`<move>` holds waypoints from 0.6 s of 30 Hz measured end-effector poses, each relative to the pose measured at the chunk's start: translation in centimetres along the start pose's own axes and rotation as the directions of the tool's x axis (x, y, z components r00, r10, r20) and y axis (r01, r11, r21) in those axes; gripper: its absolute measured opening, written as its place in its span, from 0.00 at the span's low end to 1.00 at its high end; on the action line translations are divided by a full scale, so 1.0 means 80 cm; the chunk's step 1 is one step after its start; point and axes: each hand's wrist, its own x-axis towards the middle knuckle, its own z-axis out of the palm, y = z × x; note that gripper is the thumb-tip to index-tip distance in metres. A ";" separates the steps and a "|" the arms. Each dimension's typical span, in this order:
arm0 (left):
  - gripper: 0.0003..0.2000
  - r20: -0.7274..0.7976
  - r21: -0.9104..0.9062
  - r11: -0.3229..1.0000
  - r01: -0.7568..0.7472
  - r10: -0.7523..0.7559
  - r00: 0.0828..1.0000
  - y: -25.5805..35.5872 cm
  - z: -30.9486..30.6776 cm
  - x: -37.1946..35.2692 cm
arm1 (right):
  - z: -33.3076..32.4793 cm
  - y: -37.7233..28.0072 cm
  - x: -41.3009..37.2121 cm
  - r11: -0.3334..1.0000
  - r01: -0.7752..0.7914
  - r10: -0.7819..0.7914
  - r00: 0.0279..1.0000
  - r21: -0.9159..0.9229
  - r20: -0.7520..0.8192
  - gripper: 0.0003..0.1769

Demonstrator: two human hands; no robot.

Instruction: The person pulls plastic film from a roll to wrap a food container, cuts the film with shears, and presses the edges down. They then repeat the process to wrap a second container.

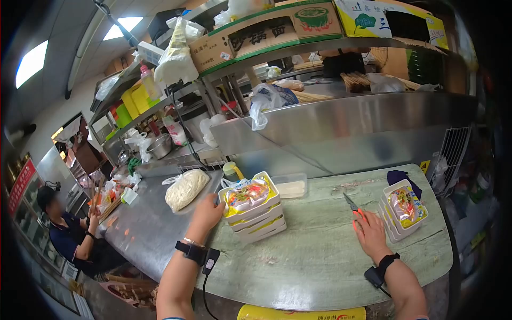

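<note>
A stack of white plastic baskets (256,226) stands left of centre on the pale green board (314,250). Its top basket holds a colourful printed food packet (248,195). My left hand (208,213) is closed against the top basket's left edge, its fingers partly hidden. Over the board, my right hand (369,232) grips orange-handled scissors (358,214), their dark blades pointing away and to the left. Just right of that hand is a second, shorter stack of white baskets (393,228), also topped by a printed packet (406,205).
A bag of pale noodle-like food (186,189) lies on the steel counter (144,229). Behind the left stack are a clear container (290,186) and a green-lidded jar (230,170). A dark cloth (404,181) lies at back right. Another person (74,234) sits at far left.
</note>
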 end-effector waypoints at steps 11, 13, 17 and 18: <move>0.18 0.014 -0.350 0.903 -0.250 0.272 0.962 0.015 -0.005 -0.068 | -0.002 0.005 0.001 0.993 -0.045 0.046 0.999 0.110 -0.009 0.24; 0.20 0.130 -0.339 0.924 -0.179 0.235 0.963 0.017 0.013 -0.119 | 0.007 0.007 0.001 0.995 -0.037 0.038 0.999 0.090 -0.011 0.23; 0.24 0.413 -0.108 0.979 -0.172 0.202 0.888 0.039 0.079 -0.216 | 0.001 -0.004 -0.005 0.993 -0.003 0.010 0.998 0.121 -0.061 0.20; 0.24 0.438 -0.123 0.978 -0.167 0.205 0.876 0.025 0.105 -0.232 | -0.006 -0.007 -0.017 0.995 -0.019 0.020 1.000 0.100 -0.015 0.20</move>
